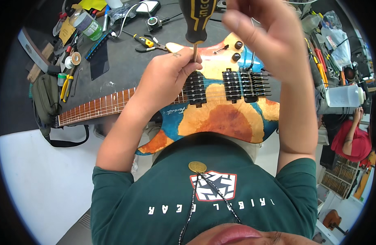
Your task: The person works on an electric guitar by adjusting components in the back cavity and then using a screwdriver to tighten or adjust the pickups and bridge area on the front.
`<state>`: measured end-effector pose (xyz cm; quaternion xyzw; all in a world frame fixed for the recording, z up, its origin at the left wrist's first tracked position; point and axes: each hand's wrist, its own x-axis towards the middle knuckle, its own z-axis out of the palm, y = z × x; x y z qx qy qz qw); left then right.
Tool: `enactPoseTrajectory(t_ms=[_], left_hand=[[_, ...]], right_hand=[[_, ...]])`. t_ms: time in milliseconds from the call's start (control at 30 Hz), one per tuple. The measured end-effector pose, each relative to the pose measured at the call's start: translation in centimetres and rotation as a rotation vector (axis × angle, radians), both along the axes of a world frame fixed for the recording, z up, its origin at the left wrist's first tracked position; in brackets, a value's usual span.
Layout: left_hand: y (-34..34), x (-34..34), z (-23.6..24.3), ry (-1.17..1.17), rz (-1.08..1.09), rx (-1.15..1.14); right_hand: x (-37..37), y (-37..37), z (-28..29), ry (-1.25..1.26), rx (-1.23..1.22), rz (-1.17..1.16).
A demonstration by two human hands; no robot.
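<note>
An electric guitar (220,118) with a blue, orange and cream body lies across my lap and the bench edge, its fretted neck (98,107) reaching left. My left hand (165,79) is closed, thumb and fingers pinching the metal shaft of a screwdriver (198,18). The shaft stands upright over the body near the neck pickup (195,87); its tip is hidden by my fingers. My right hand (269,34), slightly blurred, is raised right of the black-and-yellow handle, apart from it. Its thumb is spread from the fingers, some cut off by the upper edge.
Yellow-handled pliers (145,41) lie on the dark bench beyond the guitar. A bottle of green liquid (88,25), a solder spool (75,58) and cutters (66,87) are at left. Tools and a clear bottle (344,96) crowd the right, where another person in red (352,139) is.
</note>
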<state>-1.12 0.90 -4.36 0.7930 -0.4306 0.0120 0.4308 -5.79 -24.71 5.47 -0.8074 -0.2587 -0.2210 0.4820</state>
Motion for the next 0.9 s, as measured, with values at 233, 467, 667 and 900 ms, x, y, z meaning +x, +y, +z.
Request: enactPoseTrajectory(t_ms=[233, 467, 667, 900], left_hand=[[0.0, 0.3, 1.0, 0.077, 0.004, 0.065], [3.8, -2.5, 1.8, -0.008, 0.000, 0.279], [3.3, -2.5, 1.6, -0.004, 0.021, 0.239], [2.7, -1.7, 1.5, -0.011, -0.025, 0.283]], right_hand=[[5.1, 0.9, 2.1, 0.142, 0.173, 0.281], [3.8, 1.8, 0.4, 0.212, 0.058, 0.285], [3.3, 2.4, -0.2, 0.225, 0.037, 0.279], [2.9, 2.0, -0.4, 0.203, -0.002, 0.253]])
